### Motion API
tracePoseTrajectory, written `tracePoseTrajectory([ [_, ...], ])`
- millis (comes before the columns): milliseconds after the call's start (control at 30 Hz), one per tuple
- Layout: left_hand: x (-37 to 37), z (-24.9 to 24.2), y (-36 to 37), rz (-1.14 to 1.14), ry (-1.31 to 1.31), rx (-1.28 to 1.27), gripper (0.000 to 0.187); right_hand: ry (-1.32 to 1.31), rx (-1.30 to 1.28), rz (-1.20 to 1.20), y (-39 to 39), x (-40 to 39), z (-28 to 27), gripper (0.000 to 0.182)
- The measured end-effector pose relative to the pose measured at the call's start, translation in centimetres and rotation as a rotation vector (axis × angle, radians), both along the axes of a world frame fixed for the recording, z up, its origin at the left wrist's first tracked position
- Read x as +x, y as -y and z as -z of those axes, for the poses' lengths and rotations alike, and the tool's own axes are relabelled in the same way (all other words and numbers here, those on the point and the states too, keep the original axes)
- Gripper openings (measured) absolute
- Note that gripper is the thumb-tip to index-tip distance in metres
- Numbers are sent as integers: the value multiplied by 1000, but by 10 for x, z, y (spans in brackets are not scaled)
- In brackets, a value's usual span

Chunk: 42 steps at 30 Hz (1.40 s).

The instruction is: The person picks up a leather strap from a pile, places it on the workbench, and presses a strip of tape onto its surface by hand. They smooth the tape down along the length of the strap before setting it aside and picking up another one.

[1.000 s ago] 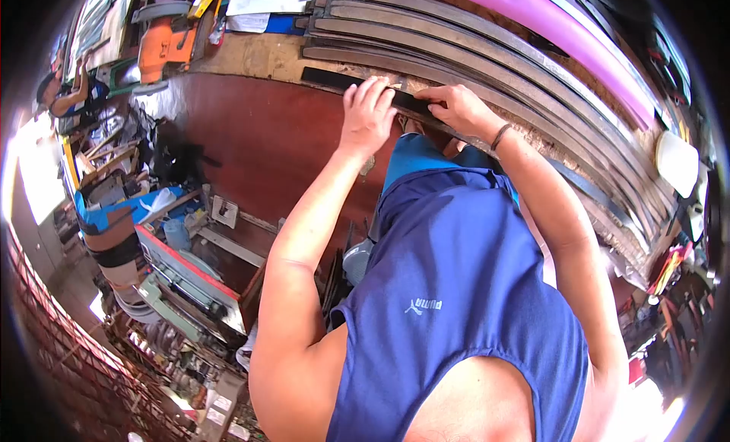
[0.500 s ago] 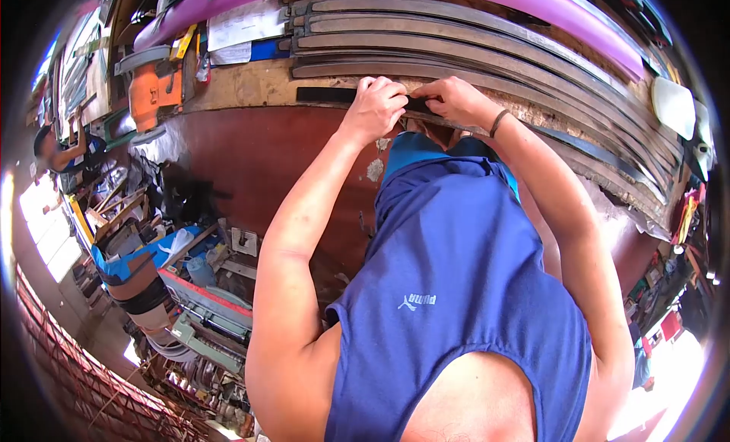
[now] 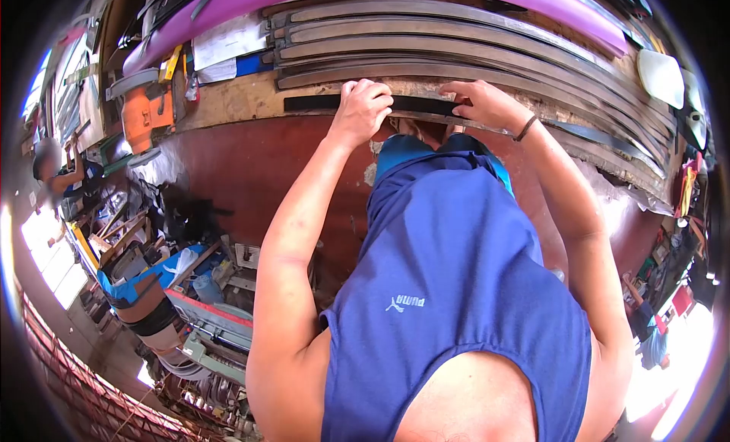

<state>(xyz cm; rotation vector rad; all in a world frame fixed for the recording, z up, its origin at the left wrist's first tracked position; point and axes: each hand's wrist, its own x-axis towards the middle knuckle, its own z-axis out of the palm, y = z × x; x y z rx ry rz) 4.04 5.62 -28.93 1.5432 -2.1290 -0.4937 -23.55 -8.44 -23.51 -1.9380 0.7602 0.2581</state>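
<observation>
- The left hand (image 3: pixel 363 111) is bent over the black strip (image 3: pixel 422 104), fingers curled and thumb side turned inward; its fingertips are hidden, so whether it pinches the strip or only presses on it cannot be told.
- The right hand (image 3: pixel 487 105) is partly open, index finger reaching out and thumb spread below it, at the strip's right part; whether the thumb touches the strip is hard to make out, and the remaining fingers are folded out of sight.
- The black strip lies along the near edge of the workbench (image 3: pixel 220 106), its left end showing beyond the left hand; its right end is lost around the right hand.
- Just beyond it, long brownish strips (image 3: pixel 456 52) lie side by side, curved by the lens.
- Farther out is a purple roll (image 3: pixel 319 2), cut off at the top.
- To the left stand papers (image 3: pixel 228 42) and an orange tool (image 3: pixel 148 116).
- At the far left another person (image 3: pixel 65 179) appears small, the face blurred.
- Glare washes out the lower right.
</observation>
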Motion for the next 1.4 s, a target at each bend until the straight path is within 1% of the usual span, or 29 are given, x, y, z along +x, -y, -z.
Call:
tracePoseTrajectory([
  [133, -1, 1, 2, -7, -13, -19, 12, -18, 26, 28, 2, -5, 9, 39],
  [233, -3, 0, 2, -12, -9, -9, 12, 24, 36, 19, 3, -8, 16, 36],
  [367, -15, 2, 5, 4, -37, -26, 12, 27, 5, 44, 1, -7, 10, 37],
  [467, -25, 3, 9, 22, -39, 9, 12, 124, -15, 16, 0, -14, 28, 38],
  [567, -32, 2, 11, 34, -34, 0, 12, 90, -16, 26, -1, -11, 22, 34],
  [767, -40, 0, 15, 52, -11, 23, 12, 72, -53, 10, -2, -13, 32, 33],
  [967, -51, 2, 18, 68, -62, 7, 12, 79, -24, 37, -2, -13, 35, 33],
  [1067, -56, 2, 19, 54, -68, -4, 12, 39, -24, 39, -2, -11, 29, 33],
  [1267, -58, 5, 16, 19, -95, -13, 14, 97, -61, 60, -3, -13, 38, 33],
  [1367, -66, -1, 11, -23, -63, -77, 19, 113, -77, 59, -4, -12, 38, 32],
  [1400, -75, -4, 6, -49, -10, -107, 19, 127, -80, 61, -4, -13, 38, 32],
])
